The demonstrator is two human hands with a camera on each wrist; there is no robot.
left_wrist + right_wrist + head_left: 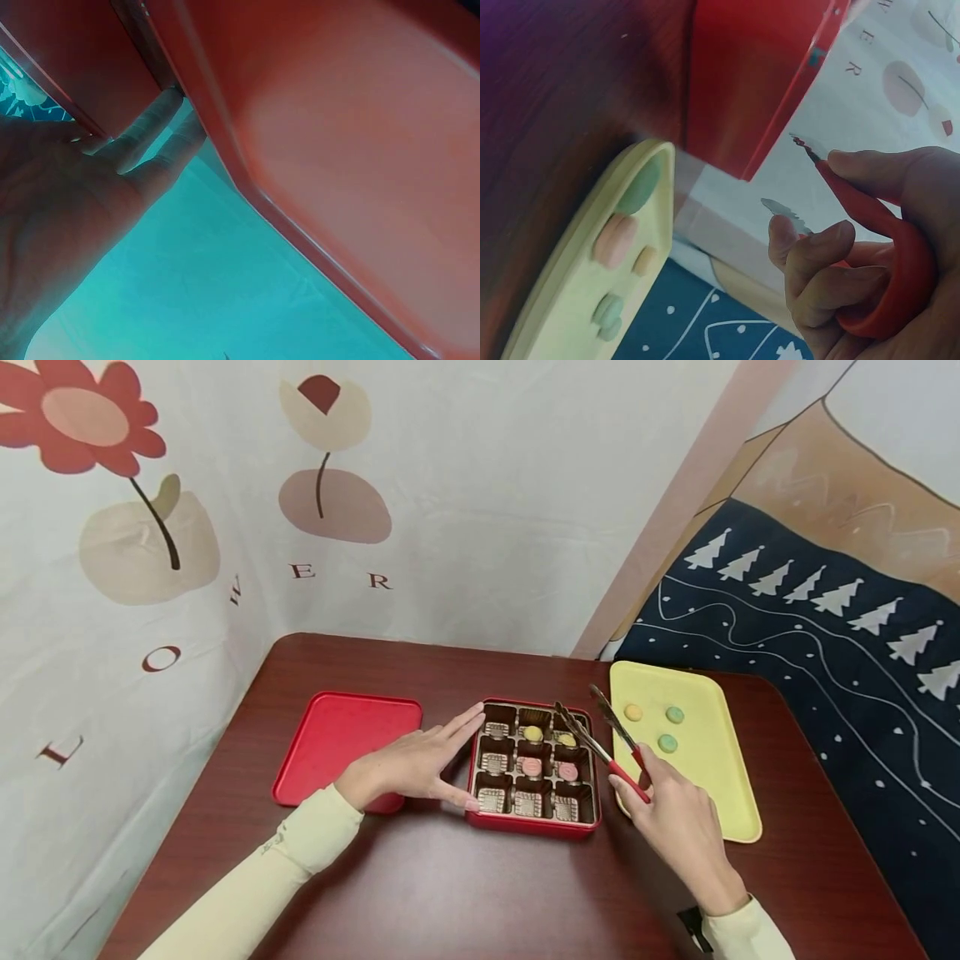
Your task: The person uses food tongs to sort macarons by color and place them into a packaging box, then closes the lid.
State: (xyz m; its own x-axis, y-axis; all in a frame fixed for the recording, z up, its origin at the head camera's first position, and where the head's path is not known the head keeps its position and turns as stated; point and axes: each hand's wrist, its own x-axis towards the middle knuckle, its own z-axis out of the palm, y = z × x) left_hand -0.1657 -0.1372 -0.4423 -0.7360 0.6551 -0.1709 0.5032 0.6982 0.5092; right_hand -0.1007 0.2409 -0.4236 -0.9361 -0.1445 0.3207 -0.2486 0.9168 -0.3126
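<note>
A red box (534,828) with a gold-and-brown divided insert stands mid-table. Two yellow macarons (532,733) lie in its back row and two pink macarons (531,767) in its middle row. My left hand (412,766) rests against the box's left side, fingers extended toward the back corner, thumb at the front corner. In my right hand (678,822) I grip red-handled tongs (611,766). Their tips are apart over the box's back right part, with nothing seen between them. The right wrist view shows my fingers curled round the red handle (911,285).
Left of the box lies a red lid (352,735), partly behind my left hand. At right, a yellow tray (712,777) holds a yellow macaron (633,712) and green macarons (675,715); a pink macaron (615,240) shows on it in the right wrist view. Printed cloths hang behind the table.
</note>
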